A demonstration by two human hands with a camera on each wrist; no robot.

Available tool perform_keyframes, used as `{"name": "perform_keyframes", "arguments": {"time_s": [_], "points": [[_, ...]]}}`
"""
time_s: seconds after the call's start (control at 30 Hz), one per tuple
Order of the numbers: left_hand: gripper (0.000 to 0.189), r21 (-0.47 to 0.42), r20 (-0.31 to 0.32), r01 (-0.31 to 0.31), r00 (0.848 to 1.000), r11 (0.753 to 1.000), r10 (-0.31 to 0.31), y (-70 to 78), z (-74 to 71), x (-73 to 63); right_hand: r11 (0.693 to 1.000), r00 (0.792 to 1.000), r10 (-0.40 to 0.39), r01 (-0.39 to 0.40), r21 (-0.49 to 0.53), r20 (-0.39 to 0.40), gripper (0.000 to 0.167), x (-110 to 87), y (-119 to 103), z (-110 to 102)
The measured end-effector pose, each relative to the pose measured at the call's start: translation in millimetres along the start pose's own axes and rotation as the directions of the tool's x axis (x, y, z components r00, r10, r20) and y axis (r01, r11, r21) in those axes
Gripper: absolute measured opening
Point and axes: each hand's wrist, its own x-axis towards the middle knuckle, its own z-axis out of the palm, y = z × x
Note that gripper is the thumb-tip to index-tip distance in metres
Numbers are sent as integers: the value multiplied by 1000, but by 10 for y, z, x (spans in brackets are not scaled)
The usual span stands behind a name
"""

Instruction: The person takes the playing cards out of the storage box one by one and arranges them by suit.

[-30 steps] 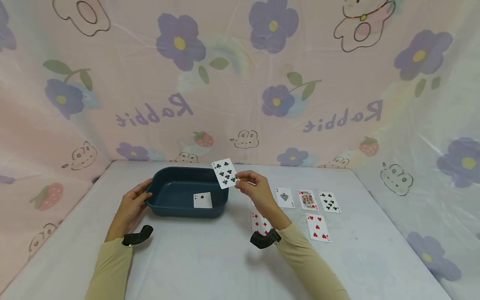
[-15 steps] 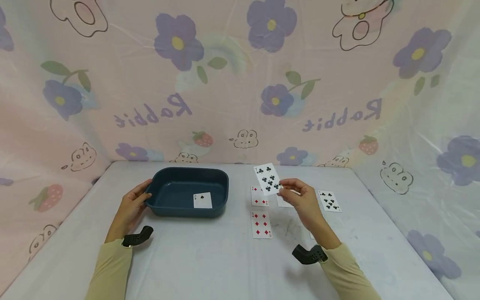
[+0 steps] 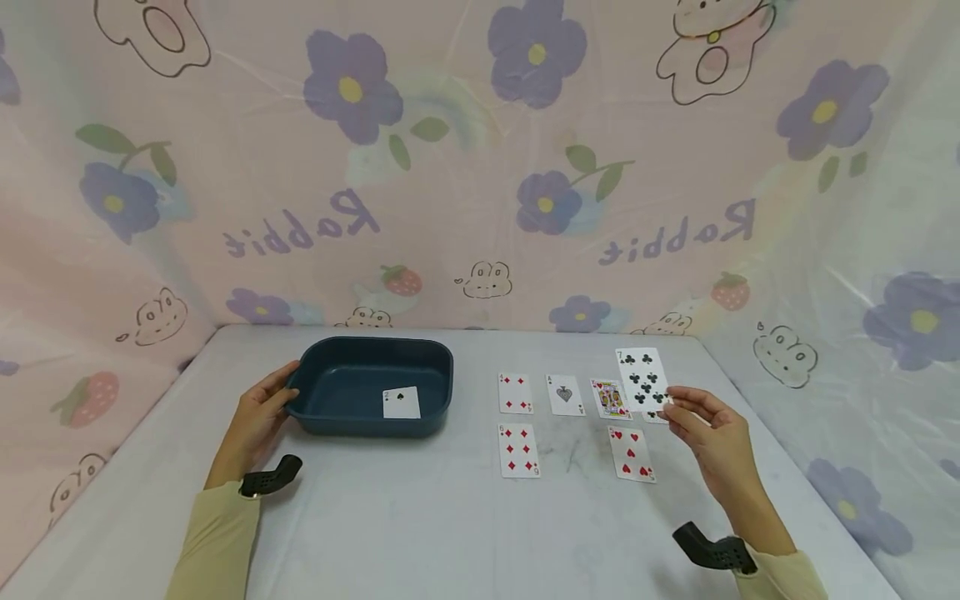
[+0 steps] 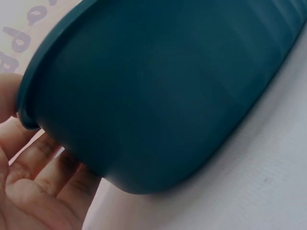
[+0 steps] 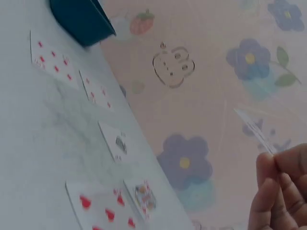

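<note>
My right hand (image 3: 712, 437) pinches a seven of clubs (image 3: 640, 375) by its lower right corner, between thumb and fingertips. The playing card is held up, face toward the head camera, and overlaps another clubs card at the right end of the upper row, hiding most of it. In the right wrist view the pinched card appears almost edge-on. My left hand (image 3: 258, 421) grips the left end of a dark blue plastic basin (image 3: 367, 427), thumb at the rim and fingers against the outer wall (image 4: 144, 105). A two of spades (image 3: 401, 403) lies inside the basin.
Face-up cards lie right of the basin: a four of diamonds (image 3: 515, 393), ace of spades (image 3: 565, 395) and red-and-yellow king (image 3: 611, 400) in the upper row, a six of diamonds (image 3: 519, 451) and five of hearts (image 3: 632, 455) below. A patterned curtain (image 3: 420, 167) stands behind the table.
My right hand has carried the seven of clubs rightward, from over the basin's right edge to the upper row's right end. My left hand stays on the basin.
</note>
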Motion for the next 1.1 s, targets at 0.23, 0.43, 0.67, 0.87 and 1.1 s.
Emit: {"name": "perform_keyframes", "arguments": {"time_s": [0.23,0.43,0.67,0.87,1.1], "points": [[56,-6,2,-21,1000,1000,21,-13,-36,-2,998,995,62,-62,2,-79,19,-79,98,-433],[57,-13,7,-21,1000,1000,21,-9,-31,-7,978,977,167,-181,-105,-130,16,-105,237,-651],[56,-31,7,-29,1000,999,29,-32,-14,3,885,945,277,-322,-337,-174,18,-121,445,-798],[54,-24,4,-33,999,999,33,-39,-20,24,794,928,321,-373,-480,-190,37,-105,565,-859],[54,-48,2,-32,999,998,33,-35,-13,23,719,935,285,-353,-598,-210,48,-93,608,-853]]}}
